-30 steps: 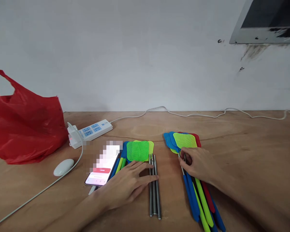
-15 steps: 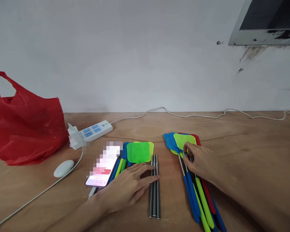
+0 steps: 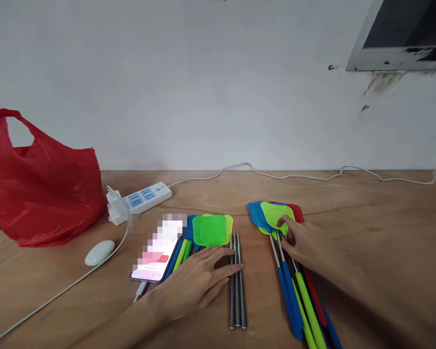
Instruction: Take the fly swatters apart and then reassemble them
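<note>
My left hand (image 3: 207, 274) lies palm down with its fingers stretched out, the fingertips resting over a few slim metal rods (image 3: 238, 303) that lie side by side. Left of the rods, partly under that hand and beside a phone, are fly swatters with a green mesh head (image 3: 209, 230), a yellow-green one and a blue one. My right hand (image 3: 305, 242) reaches over a second fanned pile of fly swatters in blue, yellow-green and red. Its index finger touches the top yellow-green swatter head (image 3: 271, 213). The thumb sits apart from it, near the metal shafts; the other fingers are mostly hidden.
A lit phone (image 3: 158, 257) is plugged into a cable. Behind it are a white power strip (image 3: 154, 195) and a white mouse-shaped object (image 3: 100, 253). A red plastic bag (image 3: 47, 194) stands at the left. A thin white cord (image 3: 287, 176) runs along the wall.
The right hand's index finger and thumb have spread apart at the swatter pile, the index finger now reaching onto the yellow-green head. My left hand stays over the rods. The view has shifted slightly.
</note>
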`<state>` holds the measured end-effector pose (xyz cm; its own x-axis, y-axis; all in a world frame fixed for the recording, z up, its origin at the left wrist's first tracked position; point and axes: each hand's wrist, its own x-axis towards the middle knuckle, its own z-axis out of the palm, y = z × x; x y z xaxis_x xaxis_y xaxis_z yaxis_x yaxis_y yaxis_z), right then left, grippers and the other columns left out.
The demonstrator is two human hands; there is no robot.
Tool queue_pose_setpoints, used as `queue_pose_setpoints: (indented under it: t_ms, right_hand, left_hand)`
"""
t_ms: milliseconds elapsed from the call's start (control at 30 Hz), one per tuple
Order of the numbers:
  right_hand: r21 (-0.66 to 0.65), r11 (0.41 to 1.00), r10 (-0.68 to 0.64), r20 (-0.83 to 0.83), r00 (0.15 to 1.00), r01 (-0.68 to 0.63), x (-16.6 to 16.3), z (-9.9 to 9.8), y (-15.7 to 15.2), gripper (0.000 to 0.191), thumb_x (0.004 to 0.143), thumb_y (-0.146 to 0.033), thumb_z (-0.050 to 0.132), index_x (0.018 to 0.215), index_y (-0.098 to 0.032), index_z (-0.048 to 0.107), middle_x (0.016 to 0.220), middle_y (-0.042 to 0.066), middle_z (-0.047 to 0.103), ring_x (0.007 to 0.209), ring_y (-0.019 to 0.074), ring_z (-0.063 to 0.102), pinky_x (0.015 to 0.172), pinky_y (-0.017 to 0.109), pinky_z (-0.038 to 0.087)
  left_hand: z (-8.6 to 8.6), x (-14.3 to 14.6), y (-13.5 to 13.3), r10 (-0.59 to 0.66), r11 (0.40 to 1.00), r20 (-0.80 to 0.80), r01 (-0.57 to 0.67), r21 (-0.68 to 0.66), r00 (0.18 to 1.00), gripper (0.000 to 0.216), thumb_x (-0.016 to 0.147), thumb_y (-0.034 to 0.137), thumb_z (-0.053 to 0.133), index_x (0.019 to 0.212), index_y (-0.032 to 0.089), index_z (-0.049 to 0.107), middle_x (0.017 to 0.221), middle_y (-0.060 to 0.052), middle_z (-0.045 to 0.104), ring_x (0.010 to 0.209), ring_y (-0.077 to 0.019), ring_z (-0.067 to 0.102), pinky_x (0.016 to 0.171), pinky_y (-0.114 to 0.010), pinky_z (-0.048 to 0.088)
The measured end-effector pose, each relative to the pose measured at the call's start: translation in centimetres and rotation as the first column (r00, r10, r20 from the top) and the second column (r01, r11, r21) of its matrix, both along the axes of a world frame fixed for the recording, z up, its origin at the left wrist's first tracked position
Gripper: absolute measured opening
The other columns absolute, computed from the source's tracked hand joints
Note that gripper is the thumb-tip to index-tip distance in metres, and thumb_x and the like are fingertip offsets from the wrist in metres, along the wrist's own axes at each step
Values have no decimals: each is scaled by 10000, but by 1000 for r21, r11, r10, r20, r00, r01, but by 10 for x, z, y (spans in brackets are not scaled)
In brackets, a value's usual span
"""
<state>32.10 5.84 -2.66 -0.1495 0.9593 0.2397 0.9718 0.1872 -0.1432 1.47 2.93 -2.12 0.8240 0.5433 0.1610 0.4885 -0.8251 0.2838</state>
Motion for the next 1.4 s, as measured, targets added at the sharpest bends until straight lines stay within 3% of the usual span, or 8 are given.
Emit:
queue_pose_setpoints:
  t_ms: [167, 367, 567, 767, 900, 1133, 1233, 1400]
  right_hand:
    - [54, 995, 100, -394, 914, -86, 3, -5, 8, 209, 730, -149, 532, 927, -212, 561, 524, -86, 429, 501, 153, 467, 532, 262, 277]
    - [41, 989, 113, -824, 555, -140, -7, 8, 4, 181, 756, -284, 582, 917, -217, 532, 531, -110, 340, 468, 109, 362, 471, 235, 301]
    - [-139, 986, -118, -973, 197, -92, -16, 15, 0, 316, 705, -425, 746, 837, -241, 525, 518, -106, 422, 379, 74, 334, 341, 198, 238]
    - [-122, 989, -126, -991, -48, -84, -25, 8, -4, 339, 646, -393, 850, 789, -233, 587, 554, -77, 538, 417, 79, 464, 352, 183, 367]
    - [-95, 991, -102, -992, -78, -97, -28, 4, -6, 276, 693, -412, 840, 848, -214, 725, 573, -42, 600, 469, 87, 521, 403, 188, 447]
    - [-29, 990, -24, -999, 37, -137, -32, -6, -9, 310, 789, -428, 785, 1049, -258, 789, 962, 55, 787, 887, 218, 714, 679, 304, 623]
    - [23, 980, 31, -999, 38, -200, -36, -5, -13, 332, 845, -424, 734, 1150, -294, 751, 1140, 50, 764, 1013, 245, 716, 792, 360, 627]
    - [125, 949, 155, -984, 83, -288, -43, -3, -23, 374, 901, -380, 681, 1274, -370, 667, 1298, 16, 693, 1167, 244, 669, 986, 410, 560]
  left_hand:
    - [1, 0, -1, 5, 1000, -21, -5, -9, 1000, 499, 978, 125, 494, 1442, 309, 481, 1449, -83, 508, 1351, -272, 486, 1104, -469, 435]
    - [1, 1, 0, 7, 1000, 16, -7, -14, 1000, 491, 986, 136, 478, 1450, 294, 456, 1404, -90, 545, 1331, -267, 508, 1089, -457, 453]
    - [5, 1, -1, 15, 999, 30, -14, -36, 999, 440, 994, 151, 472, 1419, 265, 475, 1390, -94, 554, 1319, -265, 515, 1084, -444, 453]
    - [12, 2, -4, 55, 994, 120, -43, -103, 991, 310, 1021, 179, 443, 1304, 245, 550, 1271, -61, 624, 1227, -224, 558, 1068, -407, 435]
    - [14, 2, -5, 137, 982, 191, -108, -155, 972, 240, 1035, 220, 429, 1192, 247, 608, 1133, -42, 676, 1086, -221, 609, 1003, -407, 451]
    - [14, 2, -7, 240, 938, 279, -148, -314, 930, 304, 1062, 316, 355, 1149, 241, 636, 1033, -34, 682, 994, -209, 621, 904, -365, 469]
    - [14, 2, -8, 321, 887, 272, -186, -423, 907, 342, 1054, 412, 365, 1212, 250, 622, 1115, -40, 685, 1029, -223, 620, 923, -383, 456]
    - [8, 3, -11, 354, 804, 279, -138, -578, 893, 417, 1012, 530, 437, 1266, 244, 604, 989, -37, 694, 905, -212, 620, 805, -341, 473]
